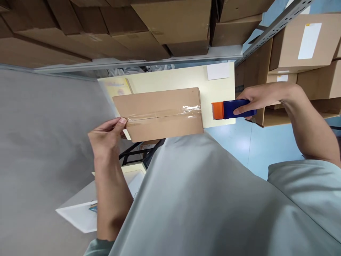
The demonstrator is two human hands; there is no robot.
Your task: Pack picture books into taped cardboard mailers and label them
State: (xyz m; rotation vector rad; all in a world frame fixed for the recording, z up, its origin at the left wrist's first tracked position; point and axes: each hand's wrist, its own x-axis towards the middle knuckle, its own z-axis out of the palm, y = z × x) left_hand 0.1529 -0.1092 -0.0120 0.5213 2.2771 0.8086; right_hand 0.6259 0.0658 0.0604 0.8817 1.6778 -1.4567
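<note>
A flat brown cardboard box [162, 128] lies on the pale yellow tabletop [170, 80], close against my body. Clear tape [157, 116] runs along the seam on its top and glints near the right end. My left hand [109, 133] is closed at the box's left end, thumb on the end of the tape line; the fingers underneath are partly hidden. To the right of the box, my right hand [255, 99] is wrapped round a dark blue tape dispenser [236, 108] with an orange toothed front. The dispenser is apart from the box.
Brown cartons [173, 21] fill a grey metal shelf [144, 64] just above the table. More open cartons [306, 46] stand at the right. A white label sheet [217, 71] and a yellow printed packet [117, 86] lie on the table. A grey wall [48, 142] borders the left.
</note>
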